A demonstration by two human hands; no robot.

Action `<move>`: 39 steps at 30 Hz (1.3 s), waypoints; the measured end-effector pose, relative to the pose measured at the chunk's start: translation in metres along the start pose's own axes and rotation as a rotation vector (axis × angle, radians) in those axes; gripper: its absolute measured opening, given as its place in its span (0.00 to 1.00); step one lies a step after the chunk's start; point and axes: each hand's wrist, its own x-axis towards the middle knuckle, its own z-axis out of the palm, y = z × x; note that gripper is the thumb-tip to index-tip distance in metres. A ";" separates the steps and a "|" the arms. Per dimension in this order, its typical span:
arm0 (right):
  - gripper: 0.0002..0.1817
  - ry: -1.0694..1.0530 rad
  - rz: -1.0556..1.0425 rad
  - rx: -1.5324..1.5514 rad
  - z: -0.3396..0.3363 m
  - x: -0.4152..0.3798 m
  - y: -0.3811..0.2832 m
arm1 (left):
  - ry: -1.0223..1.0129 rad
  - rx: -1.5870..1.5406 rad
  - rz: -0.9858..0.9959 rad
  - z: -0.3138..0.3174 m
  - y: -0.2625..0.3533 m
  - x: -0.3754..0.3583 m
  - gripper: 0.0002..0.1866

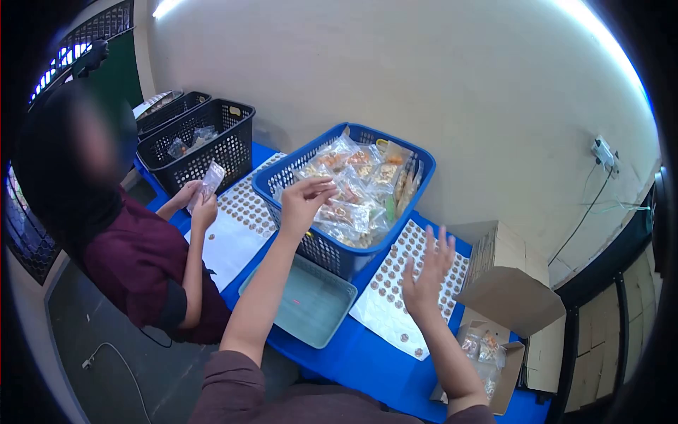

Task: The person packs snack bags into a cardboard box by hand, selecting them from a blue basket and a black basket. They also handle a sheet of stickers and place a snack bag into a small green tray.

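Observation:
My left hand (305,205) hovers over the near left part of a blue plastic basket (265,180). Its fingers are loosely bent and slightly apart, and no held thing shows between them. In the basket lies a heap of clear packets (349,184) with pale and orange food pieces inside. To the right, my right hand (428,275) is raised with fingers spread, somewhat blurred and holding nothing. Below it is a white sheet of round brown stickers (385,293) on the blue table (357,360).
A shallow grey-green tray (311,311) lies before the basket. An open cardboard box (510,360) with packets stands at right, near stacked cardboard (519,254). At left, a co-worker (134,254) holds a clear packet (210,182) beside black baskets (194,166) and another sticker sheet (244,212).

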 end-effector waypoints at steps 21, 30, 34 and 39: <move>0.32 -1.273 -0.177 -0.520 0.246 0.119 -0.018 | -0.272 1.312 -0.149 -0.038 -0.116 0.049 0.18; 0.32 -0.698 0.086 -0.372 0.234 0.135 0.015 | -0.853 1.388 -0.660 -0.041 -0.177 0.064 0.23; 0.31 -0.317 0.202 -0.151 0.221 0.139 0.021 | -0.866 1.372 -0.610 -0.046 -0.171 0.062 0.35; 0.18 -0.666 0.333 -0.274 0.232 0.133 0.041 | -0.820 1.279 -0.607 -0.046 -0.154 0.060 0.55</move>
